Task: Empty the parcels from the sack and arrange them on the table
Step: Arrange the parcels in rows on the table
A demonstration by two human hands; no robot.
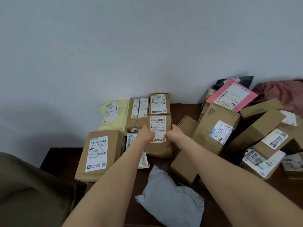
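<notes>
A brown paper-wrapped parcel (159, 148) with a white label lies on the dark wooden table (185, 110), in a row of arranged parcels. My left hand (145, 132) grips its left edge and my right hand (173, 134) grips its right edge. Behind it stand two more brown parcels (139, 112) (159, 104) and a yellow mailer (114, 113). A larger brown parcel (100, 154) lies at the left, with a white mailer (132, 140) partly under my left arm. A grey mailer (170, 199) lies in front. The sack is not in view.
A loose heap of cardboard boxes (216, 128) and a pink mailer (232, 95) fills the table's right side. Red cloth (285, 92) lies at the far right. A pale wall backs the table. A dark olive cushion (29, 190) sits at lower left.
</notes>
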